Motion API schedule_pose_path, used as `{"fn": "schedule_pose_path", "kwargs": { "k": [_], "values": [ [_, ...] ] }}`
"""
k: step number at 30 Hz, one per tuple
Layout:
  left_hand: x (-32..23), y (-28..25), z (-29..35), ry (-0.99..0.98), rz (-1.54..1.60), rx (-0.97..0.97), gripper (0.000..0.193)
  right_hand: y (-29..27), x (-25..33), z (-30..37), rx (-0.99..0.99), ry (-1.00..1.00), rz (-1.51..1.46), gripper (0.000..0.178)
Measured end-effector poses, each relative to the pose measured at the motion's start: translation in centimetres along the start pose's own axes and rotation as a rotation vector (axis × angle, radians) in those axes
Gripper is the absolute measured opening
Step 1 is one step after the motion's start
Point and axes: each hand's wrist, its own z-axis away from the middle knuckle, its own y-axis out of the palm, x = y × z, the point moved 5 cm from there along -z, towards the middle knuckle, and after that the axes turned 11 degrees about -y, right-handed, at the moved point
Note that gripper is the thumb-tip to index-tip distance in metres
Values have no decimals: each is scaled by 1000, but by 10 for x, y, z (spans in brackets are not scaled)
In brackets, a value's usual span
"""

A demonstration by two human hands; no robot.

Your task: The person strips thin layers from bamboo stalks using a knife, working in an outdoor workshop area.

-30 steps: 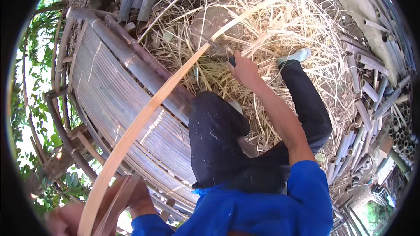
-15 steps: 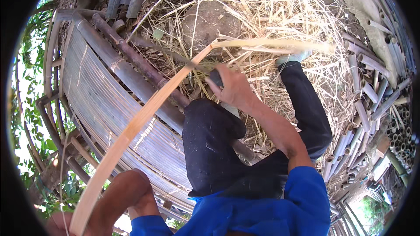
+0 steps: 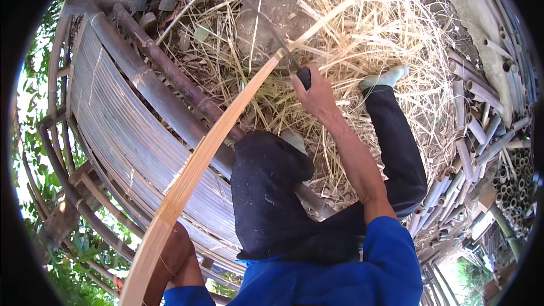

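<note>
A long pale bamboo strip runs from the lower left edge up to the far right of centre, its far end thin. My right hand is closed around the black handle of a knife. The narrow dark blade points up and to the left and crosses the strip near its far part. At the lower left my left forearm shows beside the near end of the strip. The left hand itself is beyond the picture's edge or hidden behind the strip.
Loose straw-like shavings cover the ground ahead, around a flat round block. A slatted bamboo bench with thick poles stands at the left. Cut bamboo tubes are piled at the right. My foot rests on the shavings.
The knife has swung upward with my right hand, its blade steeper now. The strip's far end has moved up and to the left, and its near end has shifted right.
</note>
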Motion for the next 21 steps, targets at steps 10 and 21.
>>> {"fn": "schedule_pose_path", "kwargs": {
  "k": [10, 21],
  "values": [
    [38, 0, 50, -166, -54, -5, 31, 13, -1, -10, -67, -137, 159, 36],
    [33, 4, 56, -190, -87, -1, 30, -11, 70, 17, -337, -635, 10, 33]
  ]
}}
